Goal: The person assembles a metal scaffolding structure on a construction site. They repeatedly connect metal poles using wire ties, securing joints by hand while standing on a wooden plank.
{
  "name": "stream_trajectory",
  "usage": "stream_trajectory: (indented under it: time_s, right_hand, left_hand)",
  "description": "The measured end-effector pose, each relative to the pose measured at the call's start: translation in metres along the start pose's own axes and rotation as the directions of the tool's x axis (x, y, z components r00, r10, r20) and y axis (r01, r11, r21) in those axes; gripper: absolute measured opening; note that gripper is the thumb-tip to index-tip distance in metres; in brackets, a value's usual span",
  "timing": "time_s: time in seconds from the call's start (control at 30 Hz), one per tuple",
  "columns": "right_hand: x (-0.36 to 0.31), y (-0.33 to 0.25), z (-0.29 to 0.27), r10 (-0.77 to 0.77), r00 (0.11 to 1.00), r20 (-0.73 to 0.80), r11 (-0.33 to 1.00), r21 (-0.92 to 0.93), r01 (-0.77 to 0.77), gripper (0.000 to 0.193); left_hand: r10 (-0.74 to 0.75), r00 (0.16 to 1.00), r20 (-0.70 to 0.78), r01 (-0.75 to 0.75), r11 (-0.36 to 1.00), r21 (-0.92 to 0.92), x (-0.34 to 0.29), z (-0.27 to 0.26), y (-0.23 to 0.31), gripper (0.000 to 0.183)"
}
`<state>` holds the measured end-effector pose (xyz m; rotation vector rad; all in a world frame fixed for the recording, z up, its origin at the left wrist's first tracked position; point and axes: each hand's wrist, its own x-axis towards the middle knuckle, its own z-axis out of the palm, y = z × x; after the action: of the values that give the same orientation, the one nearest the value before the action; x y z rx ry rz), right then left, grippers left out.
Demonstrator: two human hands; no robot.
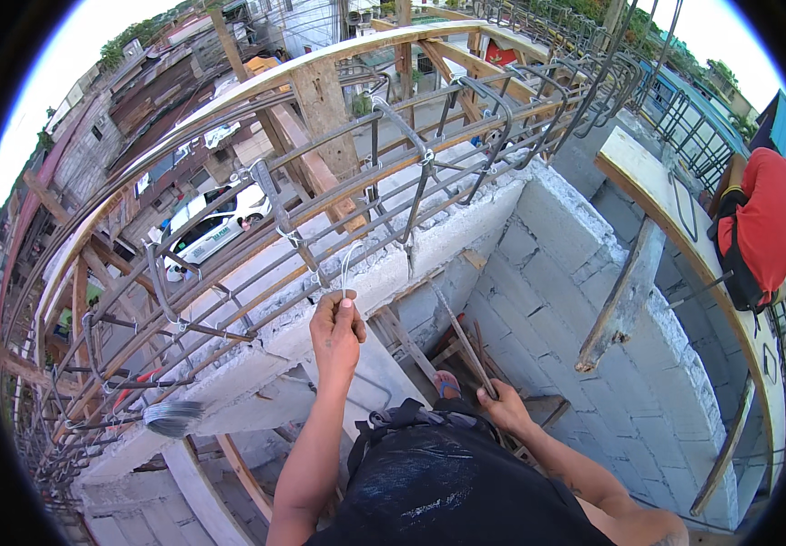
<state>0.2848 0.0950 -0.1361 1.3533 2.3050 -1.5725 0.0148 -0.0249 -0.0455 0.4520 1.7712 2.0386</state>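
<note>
- Rebar cage [338, 196]: long bars and stirrups close-set, with narrow gaps between them; blocks reach straight ahead of the left hand [336, 329].
- Block wall [593, 300]: closes the right side.
- Open well between beam and wall: free around the right hand [504, 407], but crossed by a thin rod [462, 338] and timber scraps [466, 350].
- Leaning plank [625, 296]: obstructs the wall face.

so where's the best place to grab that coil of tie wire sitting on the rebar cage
Probably the coil of tie wire is best taken with the left hand, from above at its upper, near rim. It rests on the rebar cage with bars beneath and behind, so only the top and near side look open.
</note>
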Motion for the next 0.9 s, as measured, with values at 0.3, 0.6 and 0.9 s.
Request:
stream_trajectory:
  time_s: [0.3, 0.6, 0.9]
  right_hand:
    - [0.048, -0.005, -0.063, -0.053, 0.994, 0.100, 0.978, 0.206, 0.031, 0.033]
    - [0.085, -0.020, -0.106, -0.176, 0.954, 0.241, 0.967, 0.226, 0.122, 0.035]
    - [0.083, -0.055, -0.140, -0.232, 0.854, 0.466, 0.932, 0.356, 0.059, 0.030]
  left_hand:
    - [-0.060, 0.997, -0.052, 0.073, 0.947, 0.313, 0.107, 0.091, 0.022, 0.021]
    - [-0.392, 0.920, -0.010, 0.387, 0.903, 0.187, 0.109, 0.105, 0.022, 0.021]
    - [-0.538, 0.842, -0.029, 0.539, 0.842, 0.032, 0.107, 0.100, 0.040, 0.020]
